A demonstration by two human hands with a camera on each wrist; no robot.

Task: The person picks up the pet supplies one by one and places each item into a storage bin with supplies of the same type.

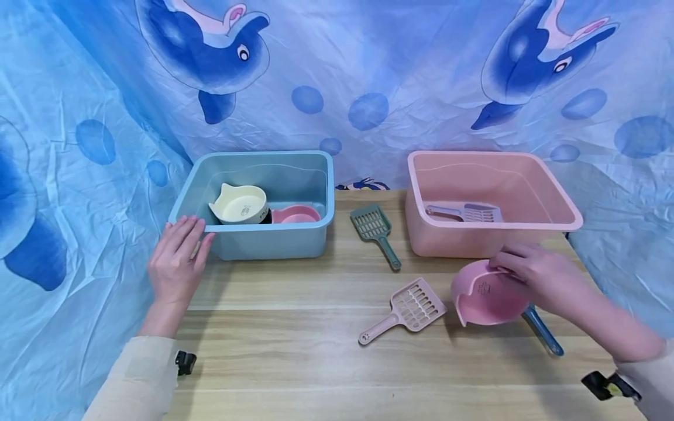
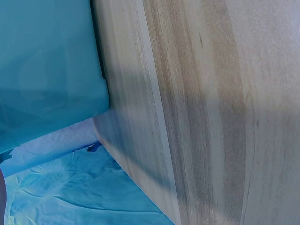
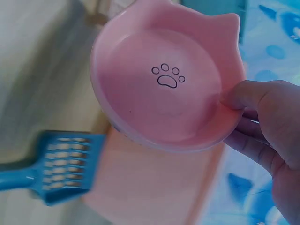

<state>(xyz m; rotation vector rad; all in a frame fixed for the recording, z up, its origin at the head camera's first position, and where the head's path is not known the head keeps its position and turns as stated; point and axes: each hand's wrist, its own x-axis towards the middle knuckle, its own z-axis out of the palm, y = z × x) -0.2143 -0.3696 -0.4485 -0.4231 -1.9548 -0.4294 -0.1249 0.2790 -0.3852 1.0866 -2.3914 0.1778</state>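
Note:
My right hand (image 1: 537, 275) pinches the rim of a pink cat-eared pet bowl (image 3: 164, 93), thumb inside and fingers beneath. Tilted, the bowl hangs over the table in front of the pink bin (image 1: 489, 241), showing a paw print inside. Beneath it lies a blue litter scoop (image 3: 68, 164), its head hidden by the bowl in the head view. My left hand (image 1: 178, 257) rests with extended fingers on the near left rim of the blue bin (image 1: 263, 240). Inside that bin sit a cream cat-eared bowl (image 1: 242, 204) and a pink bowl (image 1: 297, 214).
A pink litter scoop (image 1: 416, 304) lies mid-table, and a green scoop (image 1: 375, 225) lies between the bins. The pink bin contains a greyish-purple scoop (image 1: 476, 213). Behind and beside the wooden table (image 1: 295, 351) hangs a blue dolphin-print curtain (image 1: 411, 70).

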